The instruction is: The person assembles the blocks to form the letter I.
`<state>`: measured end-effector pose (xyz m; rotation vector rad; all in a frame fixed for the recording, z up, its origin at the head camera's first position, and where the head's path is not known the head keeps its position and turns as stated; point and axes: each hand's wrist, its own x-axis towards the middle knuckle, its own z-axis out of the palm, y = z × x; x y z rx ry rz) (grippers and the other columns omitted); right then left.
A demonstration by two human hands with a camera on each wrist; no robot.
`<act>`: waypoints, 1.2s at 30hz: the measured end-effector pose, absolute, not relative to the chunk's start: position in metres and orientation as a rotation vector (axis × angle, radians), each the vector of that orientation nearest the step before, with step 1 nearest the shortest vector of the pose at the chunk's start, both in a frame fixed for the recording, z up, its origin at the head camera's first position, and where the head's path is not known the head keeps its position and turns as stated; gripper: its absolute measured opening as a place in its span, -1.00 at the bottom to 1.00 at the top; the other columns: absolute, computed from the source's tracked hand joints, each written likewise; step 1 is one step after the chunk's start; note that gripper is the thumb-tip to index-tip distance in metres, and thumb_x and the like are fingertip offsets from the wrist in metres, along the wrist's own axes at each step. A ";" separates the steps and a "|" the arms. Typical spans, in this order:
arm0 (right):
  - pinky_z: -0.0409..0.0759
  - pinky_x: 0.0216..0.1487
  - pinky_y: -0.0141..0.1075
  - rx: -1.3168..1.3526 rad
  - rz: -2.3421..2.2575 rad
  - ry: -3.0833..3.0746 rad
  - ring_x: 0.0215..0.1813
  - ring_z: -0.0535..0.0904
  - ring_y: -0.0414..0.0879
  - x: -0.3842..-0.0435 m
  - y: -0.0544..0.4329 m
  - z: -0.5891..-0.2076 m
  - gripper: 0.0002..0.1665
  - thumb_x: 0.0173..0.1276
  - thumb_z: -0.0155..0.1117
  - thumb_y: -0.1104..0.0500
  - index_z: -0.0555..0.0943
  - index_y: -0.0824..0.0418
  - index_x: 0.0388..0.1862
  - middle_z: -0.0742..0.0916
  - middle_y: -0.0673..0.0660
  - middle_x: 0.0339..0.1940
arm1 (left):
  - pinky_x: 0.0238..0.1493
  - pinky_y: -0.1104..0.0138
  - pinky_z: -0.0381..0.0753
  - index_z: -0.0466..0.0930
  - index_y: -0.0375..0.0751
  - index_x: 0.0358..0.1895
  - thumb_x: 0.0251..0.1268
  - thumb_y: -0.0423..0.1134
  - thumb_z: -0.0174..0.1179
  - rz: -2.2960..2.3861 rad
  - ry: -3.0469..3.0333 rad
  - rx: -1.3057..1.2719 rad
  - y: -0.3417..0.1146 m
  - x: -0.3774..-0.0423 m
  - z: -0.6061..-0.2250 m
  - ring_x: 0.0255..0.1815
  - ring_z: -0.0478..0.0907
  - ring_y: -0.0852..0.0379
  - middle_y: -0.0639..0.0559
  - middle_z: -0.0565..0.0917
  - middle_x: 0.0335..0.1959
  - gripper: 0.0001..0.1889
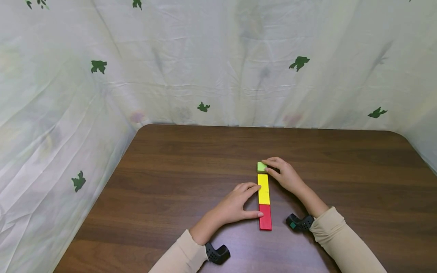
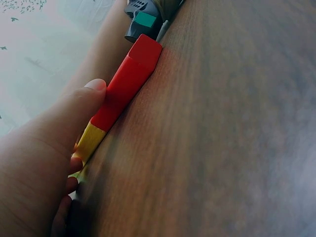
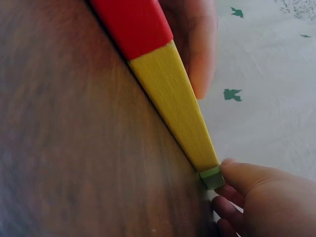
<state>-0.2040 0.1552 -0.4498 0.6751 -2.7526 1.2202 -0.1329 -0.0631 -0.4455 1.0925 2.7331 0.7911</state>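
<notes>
On the table lie three wooden blocks in one line: a red block (image 1: 265, 218) nearest the person, a yellow block (image 1: 264, 195) end to end with it, and a small green block (image 1: 261, 167) beyond. In the head view a thin gap shows between green and yellow. My left hand (image 1: 235, 203) spreads along the left side, its thumb touching the red block (image 2: 126, 86) and a fingertip on the yellow block (image 2: 91, 140). With thumb and finger, my right hand (image 1: 285, 176) pinches the green block (image 3: 211, 177) from the right.
The brown wooden table (image 1: 170, 163) has rounded far corners. Behind it and along the left hangs a pale curtain (image 1: 222, 57) with green leaf shapes. Each wrist wears a black camera, the left camera (image 1: 218, 254) and the right camera (image 1: 300, 223) both close to the tabletop.
</notes>
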 end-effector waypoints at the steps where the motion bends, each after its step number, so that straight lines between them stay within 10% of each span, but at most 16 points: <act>1: 0.38 0.05 -0.02 0.680 1.219 -2.751 0.04 0.44 0.08 -0.204 0.155 -0.450 -0.57 0.27 0.17 0.17 0.50 0.24 0.13 0.54 0.20 0.01 | 0.16 0.27 0.26 0.19 -0.06 0.32 0.05 0.27 0.09 0.791 2.733 1.092 -0.063 -0.133 -0.446 0.23 0.16 0.13 0.08 0.26 0.24 -0.21; 36: 0.26 0.14 0.05 0.634 1.294 -2.722 0.20 0.31 0.11 -0.198 0.158 -0.437 -0.46 0.36 0.03 0.04 0.34 0.26 0.25 0.42 0.22 0.19 | 0.19 0.21 0.22 0.07 -0.11 0.37 0.17 0.24 -0.03 0.828 2.807 1.060 -0.065 -0.135 -0.441 0.27 0.13 0.08 0.03 0.21 0.29 -0.23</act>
